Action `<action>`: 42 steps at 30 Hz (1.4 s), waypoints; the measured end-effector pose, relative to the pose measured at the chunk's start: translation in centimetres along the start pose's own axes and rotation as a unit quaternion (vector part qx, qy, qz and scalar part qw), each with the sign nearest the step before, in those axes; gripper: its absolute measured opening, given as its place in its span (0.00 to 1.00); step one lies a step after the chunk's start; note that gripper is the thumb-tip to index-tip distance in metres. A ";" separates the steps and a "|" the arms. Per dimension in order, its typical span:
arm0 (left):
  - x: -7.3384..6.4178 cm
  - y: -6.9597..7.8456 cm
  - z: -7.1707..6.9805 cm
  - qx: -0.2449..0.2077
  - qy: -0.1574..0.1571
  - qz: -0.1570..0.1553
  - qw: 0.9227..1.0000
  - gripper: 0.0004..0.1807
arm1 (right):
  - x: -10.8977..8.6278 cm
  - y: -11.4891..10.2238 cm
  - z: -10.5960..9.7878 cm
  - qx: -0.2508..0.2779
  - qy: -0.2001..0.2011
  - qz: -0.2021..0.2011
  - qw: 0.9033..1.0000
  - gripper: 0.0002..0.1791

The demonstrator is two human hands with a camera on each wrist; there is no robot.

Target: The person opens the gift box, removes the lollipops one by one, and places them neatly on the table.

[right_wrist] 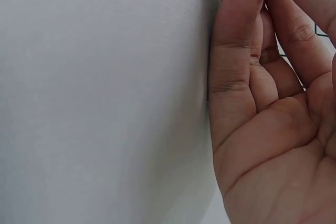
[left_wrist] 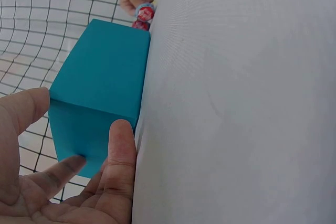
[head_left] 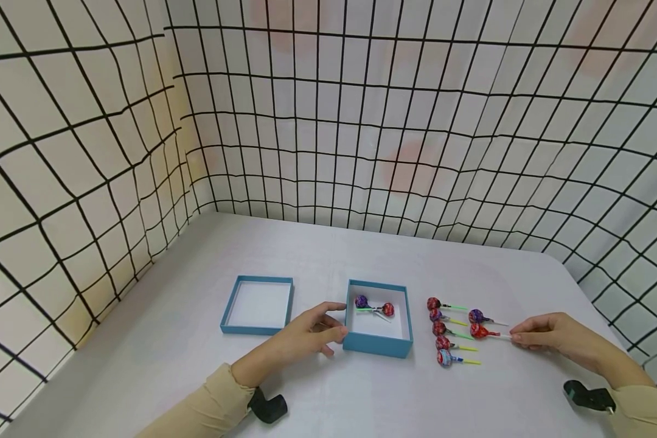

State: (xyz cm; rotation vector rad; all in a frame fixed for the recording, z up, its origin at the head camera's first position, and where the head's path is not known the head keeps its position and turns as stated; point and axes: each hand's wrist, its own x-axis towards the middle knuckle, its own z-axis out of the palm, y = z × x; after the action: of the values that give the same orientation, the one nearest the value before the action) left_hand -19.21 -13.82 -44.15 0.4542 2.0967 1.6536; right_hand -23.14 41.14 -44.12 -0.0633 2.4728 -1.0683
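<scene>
My left hand (head_left: 301, 334) touches the left side of a blue open box (head_left: 378, 347) with its fingertips and thumb. In the left wrist view the spread fingers rest against the box wall (left_wrist: 84, 135). Inside the box lie a purple lollipop (head_left: 361, 301) and a red lollipop (head_left: 388, 309), with their sticks crossing. On the right, my right hand (head_left: 558, 340) pinches the white stick of a red lollipop (head_left: 479, 330) lying at table level. The right wrist view shows the thumb (right_wrist: 236, 35) against the fingers; the lollipop is hidden there.
A blue-rimmed box lid (head_left: 257, 330) lies left of the box, white inside up. Between box and right hand is a column of several lollipops (head_left: 442, 344), with a purple one (head_left: 476, 316) beside it. A black-gridded white curtain (head_left: 334, 121) surrounds the table.
</scene>
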 end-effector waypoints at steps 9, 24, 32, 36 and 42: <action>0.0 0.1 0.0 -0.006 -0.005 0.000 1.000 0.32 | 0.0 -0.3 -0.3 0.013 -0.017 -0.016 1.000 0.20; 0.0 0.0 0.0 -0.005 -0.008 0.005 1.000 0.33 | 0.0 -3.9 -1.6 -0.023 -0.015 -0.062 0.998 0.23; 0.1 -0.2 -0.1 -0.009 -0.007 0.003 1.000 0.33 | 0.4 -8.6 -0.8 -0.035 -0.021 -0.107 0.993 0.21; 0.1 -0.1 -0.1 -0.007 -0.008 0.005 1.000 0.33 | 0.6 -11.3 -0.2 -0.041 -0.028 -0.131 0.990 0.19; -0.1 0.0 -0.2 -0.008 -0.015 0.012 1.000 0.33 | 1.0 -15.1 0.8 -0.059 -0.039 -0.135 0.988 0.17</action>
State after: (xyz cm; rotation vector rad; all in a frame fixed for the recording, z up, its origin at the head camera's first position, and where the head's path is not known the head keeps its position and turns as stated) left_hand -19.18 -14.03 -44.14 0.4985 2.0619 1.6653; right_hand -25.68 29.83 -34.44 -0.4784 2.5033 -1.0008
